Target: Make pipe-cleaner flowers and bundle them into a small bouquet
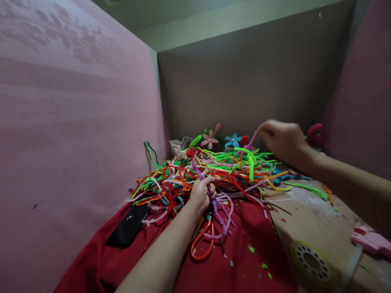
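My left hand is closed around purple pipe cleaners, whose ends stick out above the fingers and loop down below them. Raised to the right, my right hand pinches the end of another purple pipe cleaner; motion blurs it slightly. Where that strand's lower end lies among the others, I cannot tell. Behind and around my left hand spreads a tangled heap of pipe cleaners in red, green, pink, orange and white. Pliers with red handles lie on the red cloth just below my left hand.
A black pouch-like item lies at left. Pipe-cleaner flowers, one pink and one blue, stand behind the heap. At right are a tape roll and a pink glue gun on brown board. Pink panels flank the area.
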Tool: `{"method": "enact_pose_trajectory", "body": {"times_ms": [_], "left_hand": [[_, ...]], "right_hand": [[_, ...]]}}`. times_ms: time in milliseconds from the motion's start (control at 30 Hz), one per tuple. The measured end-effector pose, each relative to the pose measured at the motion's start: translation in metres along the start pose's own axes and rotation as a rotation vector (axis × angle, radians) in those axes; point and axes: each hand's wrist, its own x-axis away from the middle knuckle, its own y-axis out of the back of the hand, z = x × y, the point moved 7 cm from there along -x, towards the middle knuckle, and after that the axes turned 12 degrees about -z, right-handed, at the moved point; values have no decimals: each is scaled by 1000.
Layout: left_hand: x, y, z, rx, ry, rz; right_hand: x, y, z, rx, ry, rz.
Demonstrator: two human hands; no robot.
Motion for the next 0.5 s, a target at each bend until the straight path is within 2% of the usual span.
{"method": "enact_pose_trajectory", "body": {"times_ms": [67, 133, 233, 367, 500], "left_hand": [[0, -3, -2, 32, -22, 38], [1, -6, -4, 75, -37, 85], [6, -13, -8, 109, -33, 144], [19, -26, -7, 86, 51, 244], [28, -34, 1, 38, 145, 301]], "right_hand": [[-1, 5, -5, -29, -57, -66], [2, 1, -1, -135, -30, 3], [13, 1, -2, -382, -195, 4], [34, -1, 8, -669, -339, 17], [55, 0, 31, -862, -347, 94]]}}
